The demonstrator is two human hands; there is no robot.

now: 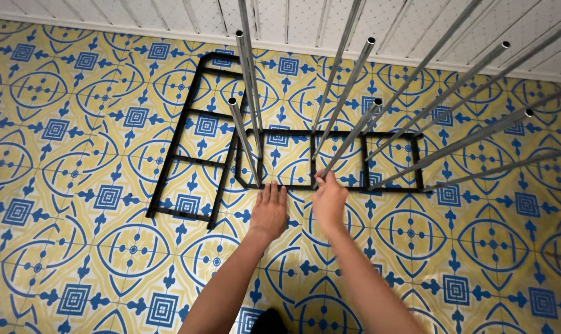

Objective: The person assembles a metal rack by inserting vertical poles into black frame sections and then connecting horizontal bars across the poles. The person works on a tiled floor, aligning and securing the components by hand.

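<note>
- Head view: the left hand (269, 212) is resting flat, fingers open, on the near rail of a black plastic frame (391, 185) lying on the patterned tiled floor (76, 247).
- The right hand (328, 199) is gripping the foot of a metal tube (348, 141) at that rail.
- Several tubes are already standing in the frame; a second black frame (184, 162) is lying beside it, apparently holding none.
</note>
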